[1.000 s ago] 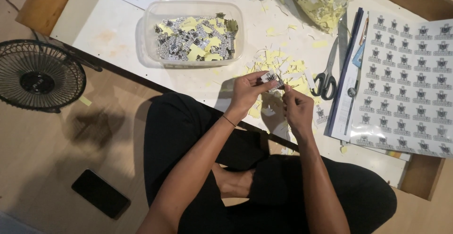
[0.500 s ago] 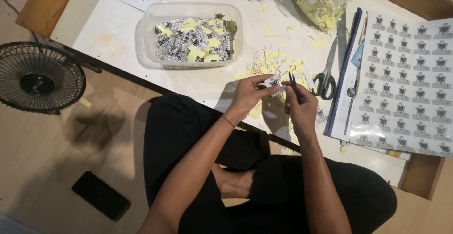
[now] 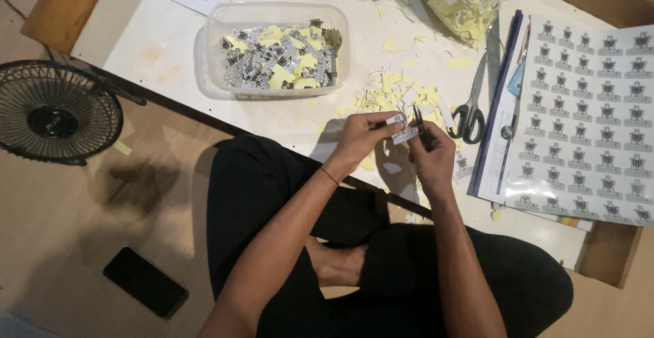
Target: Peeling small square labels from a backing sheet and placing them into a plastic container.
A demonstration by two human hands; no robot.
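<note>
Head view: clear plastic tub (image 3: 272, 18) of cut stickers, grey-handled scissors (image 3: 470, 110) near us. Our left hand (image 3: 361, 137) pinches small printed sticker (image 3: 400, 130); right hand (image 3: 432, 154) closed on thin dark tweezers (image 3: 420, 123).

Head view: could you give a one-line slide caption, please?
Left hand pinches a small sticker; right hand holds dark tweezers.

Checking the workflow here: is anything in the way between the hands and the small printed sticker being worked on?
Nothing visible. The left hand already pinches the small white printed sticker above the white table, and the right hand holds thin dark tweezers right at the sticker's edge.
</note>
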